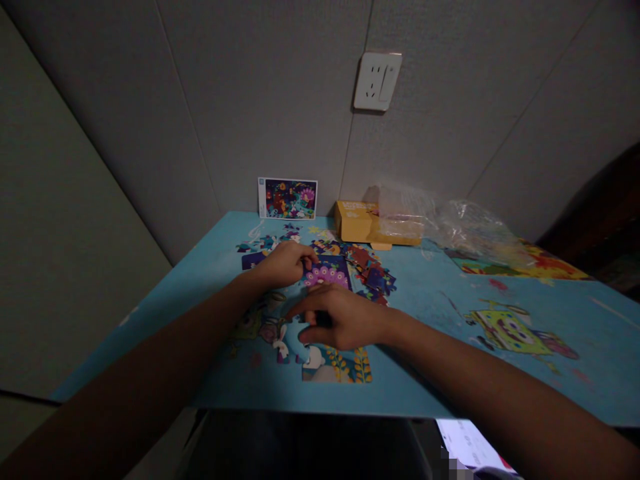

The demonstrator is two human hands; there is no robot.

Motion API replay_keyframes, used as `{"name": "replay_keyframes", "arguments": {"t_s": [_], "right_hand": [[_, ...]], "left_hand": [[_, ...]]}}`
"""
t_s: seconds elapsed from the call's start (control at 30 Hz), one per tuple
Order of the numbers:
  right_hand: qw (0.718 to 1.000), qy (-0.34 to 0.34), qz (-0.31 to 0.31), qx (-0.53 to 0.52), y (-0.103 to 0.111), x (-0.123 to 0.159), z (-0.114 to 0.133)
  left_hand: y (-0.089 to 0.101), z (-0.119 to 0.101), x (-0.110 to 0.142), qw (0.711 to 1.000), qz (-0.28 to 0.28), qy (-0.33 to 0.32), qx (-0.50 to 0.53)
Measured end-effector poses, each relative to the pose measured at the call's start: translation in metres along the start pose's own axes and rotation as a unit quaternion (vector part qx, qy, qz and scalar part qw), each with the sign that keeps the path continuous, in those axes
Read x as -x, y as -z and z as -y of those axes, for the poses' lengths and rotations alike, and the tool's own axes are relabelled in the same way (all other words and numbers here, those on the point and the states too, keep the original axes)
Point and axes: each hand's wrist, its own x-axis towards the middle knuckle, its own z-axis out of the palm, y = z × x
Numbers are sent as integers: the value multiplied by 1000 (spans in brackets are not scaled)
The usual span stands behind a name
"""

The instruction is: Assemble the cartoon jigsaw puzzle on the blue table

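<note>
A partly joined jigsaw puzzle [345, 371] lies on the blue tabletop, with yellow plants at its near edge and a pink peacock fan further up. My right hand [345, 312] is over its middle, thumb and forefinger closed around a light-blue puzzle piece [295, 333] beside a white rabbit figure. My left hand [286, 263] rests at the puzzle's far left part, fingers curled against the purple pieces; what is under them is hidden. Loose puzzle pieces [373, 272] lie heaped right of the peacock, and more loose pieces [260, 244] lie behind my left hand.
A picture card [289, 199] leans on the wall at the back. Right of it are a yellow box [354, 222] and crumpled clear plastic [470, 230]. Cartoon figures are printed on the tabletop [425, 340]. A socket [378, 81] is on the wall. Below the table edge a lit screen [473, 443] shows.
</note>
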Motion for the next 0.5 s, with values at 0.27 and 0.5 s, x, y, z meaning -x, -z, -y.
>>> {"name": "replay_keyframes", "arguments": {"t_s": [0.27, 0.5], "right_hand": [[1000, -16, -12, 4, 0, 0, -4], [998, -23, -44, 45, 1, -2, -9]], "left_hand": [[-2, 0, -1, 1000, 3, 5, -3], [-1, 0, 0, 1000, 1, 0, -3]]}}
